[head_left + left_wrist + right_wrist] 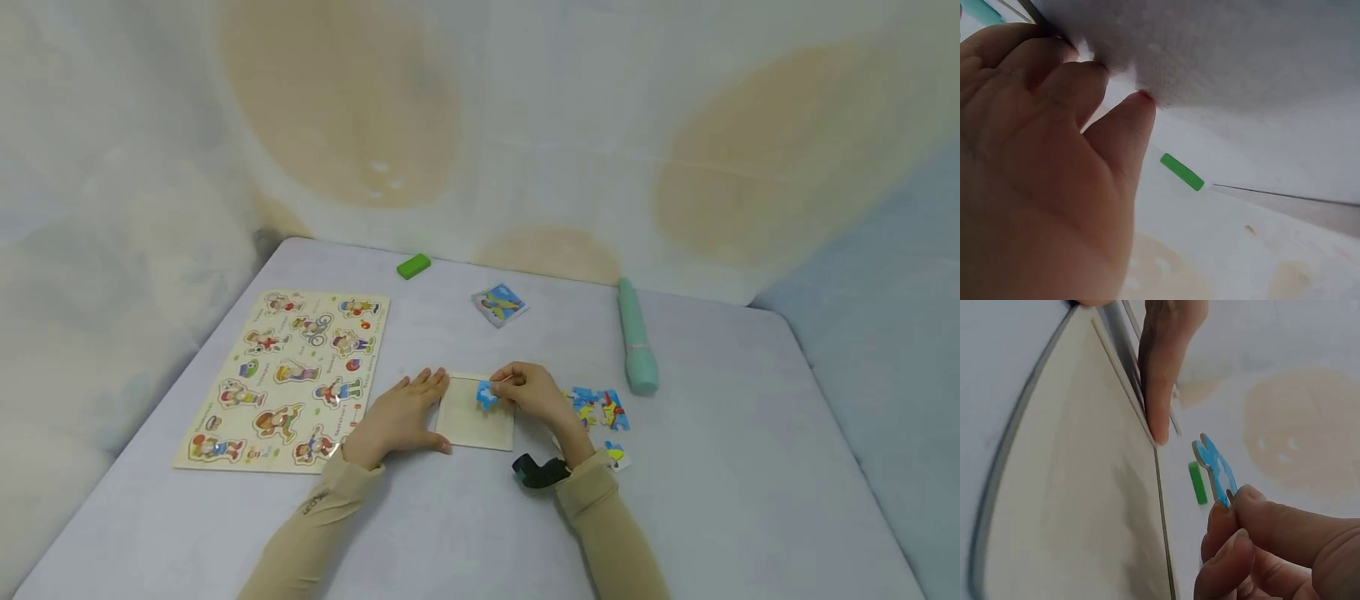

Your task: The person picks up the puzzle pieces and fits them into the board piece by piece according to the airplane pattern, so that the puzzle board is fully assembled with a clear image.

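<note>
At the left of the bench (750, 467) we saw a wooden sports puzzle board (296, 392), with small outlined athletes spread over its face; we could not tell whether each was a loose piece in a recess. Next came the left hand (405, 417), fingers extended and thumb spread wide from them, touching the left edge of a small wooden puzzle tray (472, 429). Beyond that hand, near the back of the bench, lay a green rectangular block (413, 267). Inside the tray's thin raised rim we saw the pale floor, and over its right part hung a blue jigsaw piece (486, 395), raised clear of the wood. A square picture card (500, 305) with a yellow aeroplane on blue lay farther back. The right hand (532, 392) was narrow, pinching the blue piece between thumb and fingers. Beside its wrist we noticed a black device (540, 473). Just right of the wrist, more jigsaw pieces (615, 410) in blue, yellow and red lay on the bench, partly hidden by the arm. Farthest right stood out a mint-green tapered object (637, 342), lying lengthwise, its thicker end toward us.
</note>
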`<state>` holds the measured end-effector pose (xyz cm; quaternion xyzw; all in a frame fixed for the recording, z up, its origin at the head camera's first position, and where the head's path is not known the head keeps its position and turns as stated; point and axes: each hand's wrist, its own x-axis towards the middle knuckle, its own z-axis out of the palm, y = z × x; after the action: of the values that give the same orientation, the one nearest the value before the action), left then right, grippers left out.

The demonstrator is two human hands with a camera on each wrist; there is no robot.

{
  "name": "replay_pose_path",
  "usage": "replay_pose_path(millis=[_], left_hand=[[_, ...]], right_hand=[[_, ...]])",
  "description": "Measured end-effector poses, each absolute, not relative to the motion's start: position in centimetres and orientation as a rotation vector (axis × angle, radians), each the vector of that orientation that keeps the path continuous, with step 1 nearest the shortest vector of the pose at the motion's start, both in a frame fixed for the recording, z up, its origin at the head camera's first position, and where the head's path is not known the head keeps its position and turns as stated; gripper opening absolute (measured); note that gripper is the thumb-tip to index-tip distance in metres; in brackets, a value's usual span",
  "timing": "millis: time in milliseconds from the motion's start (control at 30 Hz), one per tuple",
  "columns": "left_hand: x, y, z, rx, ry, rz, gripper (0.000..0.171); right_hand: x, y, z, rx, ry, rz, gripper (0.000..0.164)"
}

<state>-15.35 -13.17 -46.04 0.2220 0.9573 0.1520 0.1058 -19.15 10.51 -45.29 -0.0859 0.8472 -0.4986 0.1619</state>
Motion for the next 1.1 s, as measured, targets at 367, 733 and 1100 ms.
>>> replay_pose_path(millis=[367,733,1100], left_hand=[[-15.3,-12.6,-45.9,0.671,2.8,0.474,0.108],[-15.3,-12.6,-45.5,0.671,2.811,0.475,0.108],[-15.3,-12.7,-45.7,0.695,2.799,0.504,0.106]], right_hand=[[-19.5,6.4,-45.4,-0.159,2.557,-1.308,0.013],[-19.2,4.7,-45.7,-0.14,2.765,-1.205,0.017],[-18.6,4.4,-45.6,-0.27,2.752,-1.12,0.023]])
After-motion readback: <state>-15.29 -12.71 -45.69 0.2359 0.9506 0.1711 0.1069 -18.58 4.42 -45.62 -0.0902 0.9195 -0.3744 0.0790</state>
